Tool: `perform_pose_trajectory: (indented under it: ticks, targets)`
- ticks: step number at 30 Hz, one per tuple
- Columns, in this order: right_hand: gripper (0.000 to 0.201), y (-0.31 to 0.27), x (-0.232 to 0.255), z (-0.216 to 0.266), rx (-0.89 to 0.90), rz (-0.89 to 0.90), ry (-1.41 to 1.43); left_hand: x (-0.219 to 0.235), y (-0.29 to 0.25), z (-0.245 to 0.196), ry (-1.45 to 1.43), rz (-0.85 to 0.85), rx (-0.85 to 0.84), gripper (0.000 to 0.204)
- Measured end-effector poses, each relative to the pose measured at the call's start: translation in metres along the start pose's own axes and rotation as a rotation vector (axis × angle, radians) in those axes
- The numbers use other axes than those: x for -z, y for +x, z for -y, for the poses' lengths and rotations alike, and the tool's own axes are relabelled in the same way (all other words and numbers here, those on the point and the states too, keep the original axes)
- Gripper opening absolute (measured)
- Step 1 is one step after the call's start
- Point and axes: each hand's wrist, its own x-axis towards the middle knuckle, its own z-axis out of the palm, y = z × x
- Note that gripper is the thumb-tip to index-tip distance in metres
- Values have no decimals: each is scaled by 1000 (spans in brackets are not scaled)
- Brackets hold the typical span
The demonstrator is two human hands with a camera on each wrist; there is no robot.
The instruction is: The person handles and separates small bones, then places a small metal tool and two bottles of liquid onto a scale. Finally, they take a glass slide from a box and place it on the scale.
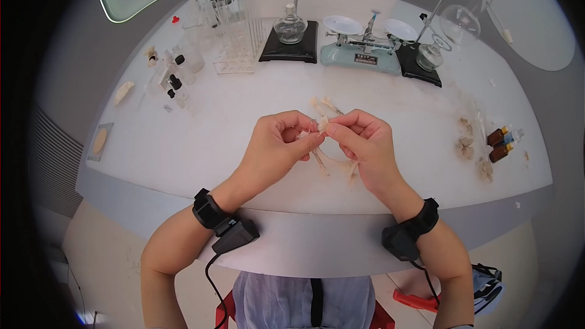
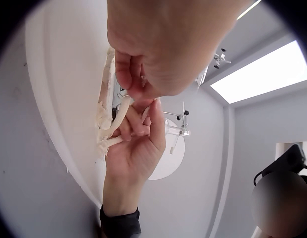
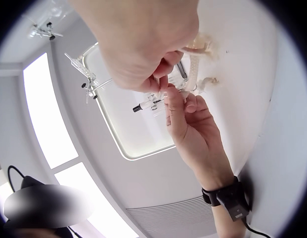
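Observation:
Both hands meet over the white tabletop [image 1: 231,94], fingertips close together. My left hand [image 1: 271,146] pinches a cream braided cord, its fingers curled around it. Facing it, my right hand [image 1: 373,146] pinches a pale frayed tuft [image 1: 323,124] between thumb and index finger. Strands of cord [image 1: 320,161] hang below the fingers, and a frayed end [image 1: 352,170] shows beside the right palm. More frayed ends [image 1: 329,105] stick out beyond the fingertips. The braid [image 3: 193,72] shows clearly in the right wrist view. Fingers hide the pinched part in the wrist views.
A blue-green balance [image 1: 359,56] stands at the back between two stands, with a spirit lamp [image 1: 290,29] on the left base. Test tubes [image 1: 250,24] and dropper bottles [image 1: 175,82] are on the left. Brown bottles [image 1: 498,153] and crumpled brownish bits [image 1: 466,148] lie on the right.

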Motion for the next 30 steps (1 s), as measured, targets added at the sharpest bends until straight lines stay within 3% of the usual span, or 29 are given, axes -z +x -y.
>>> perform_pose_trajectory:
  ticks: [3, 9, 16, 25, 27, 30]
  targets:
    - [11, 0, -4, -3, 101, -7, -57, 2, 1, 4, -50, 13, -19, 8]
    - [11, -2, -6, -1, 39, 33, -19, 2, 3, 5, -104, 26, -43, 11]
    - [10, -2, -6, -4, 86, 71, -65, 3, 2, 5, -67, -15, -63, 12]
    - [11, -8, -15, -7, 252, -24, -309, 6, 3, 6, -104, 4, -64, 16]
    - [10, -10, -15, -5, 291, -111, -534, 6, 3, 8, -105, 14, -53, 17]
    - [9, -11, -19, -5, 405, -129, -460, 7, 3, 6, -118, 39, -39, 17]
